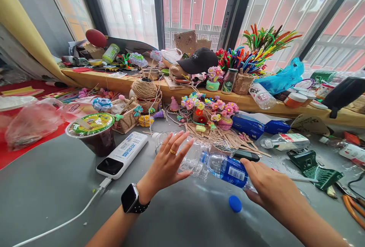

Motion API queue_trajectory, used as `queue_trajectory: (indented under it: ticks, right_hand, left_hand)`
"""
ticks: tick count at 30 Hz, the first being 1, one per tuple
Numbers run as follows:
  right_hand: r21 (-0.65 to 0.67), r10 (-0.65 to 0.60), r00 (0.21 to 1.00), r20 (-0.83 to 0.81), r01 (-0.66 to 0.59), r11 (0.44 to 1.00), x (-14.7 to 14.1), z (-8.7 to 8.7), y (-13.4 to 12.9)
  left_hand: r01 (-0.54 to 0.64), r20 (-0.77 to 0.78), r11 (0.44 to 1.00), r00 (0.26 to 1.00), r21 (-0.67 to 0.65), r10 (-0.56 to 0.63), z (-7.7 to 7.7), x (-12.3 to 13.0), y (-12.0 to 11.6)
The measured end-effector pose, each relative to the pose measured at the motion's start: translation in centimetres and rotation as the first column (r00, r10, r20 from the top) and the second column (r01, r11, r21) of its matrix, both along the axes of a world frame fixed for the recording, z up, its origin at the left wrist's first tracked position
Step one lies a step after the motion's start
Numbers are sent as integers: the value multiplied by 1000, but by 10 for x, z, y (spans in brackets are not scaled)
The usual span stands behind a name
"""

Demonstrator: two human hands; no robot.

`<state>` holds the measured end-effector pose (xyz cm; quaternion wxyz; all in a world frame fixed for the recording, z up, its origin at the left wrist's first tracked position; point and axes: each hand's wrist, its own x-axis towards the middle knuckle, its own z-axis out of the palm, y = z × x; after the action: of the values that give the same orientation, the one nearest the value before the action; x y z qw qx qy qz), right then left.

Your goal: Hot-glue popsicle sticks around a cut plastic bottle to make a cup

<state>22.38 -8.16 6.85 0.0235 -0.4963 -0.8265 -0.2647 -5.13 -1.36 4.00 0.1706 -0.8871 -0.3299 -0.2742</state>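
At the far left, a pale plastic bag sits over a red cloth. Next comes a lidded cup of dark drink, standing on the grey table, with a white device lying just beside it. A white cable runs from the device's near end toward the bottom left.

My left hand comes next, wearing a gold ring and a dark watch at the wrist. Its fingers are spread, thumb well apart, over a large clear bottle that lies on its side; I can't tell whether they touch it. Behind, flat wooden sticks lie in a loose heap.

The blue-labelled bottle lies tilted between my hands, its neck pointing left at the clear bottle. Whether the neck goes inside or only overlaps it, I can't tell. A blue cap rests on the table just below.

My right hand is curled around the base end of the blue-labelled bottle, thumb below and fingers above. Beyond it lie a small clear bottle on its side, a crumpled green wrapper and, at the right edge, orange handles.
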Motion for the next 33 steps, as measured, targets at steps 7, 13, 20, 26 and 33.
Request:
queue_trajectory:
  ticks: [7, 13, 20, 26, 33]
  right_hand:
    - [-2, -2, 1000, -14, 2, 1000, 0, 0, 0]
    - [18, 12, 993, -119, -9, 1000, 2, -9, -3]
    - [96, -14, 972, -234, 38, 995, 9, -17, -8]
    - [115, -102, 885, -454, 172, 978, 17, -13, -17]
    - [-11, -202, 678, -706, 274, 962, 5, -5, -24]
  left_hand:
    - [-3, 6, 1000, 1000, -1, 3, 1, 0, 0]
    - [-5, 16, 1000, 1000, -5, 5, 2, -1, 0]
    - [-4, 54, 1000, 999, -11, 5, 6, -6, 2]
    - [-15, 65, 1000, 998, 14, 14, 10, -11, 5]
    - [-25, 23, 999, 999, 37, 25, 9, -15, 12]
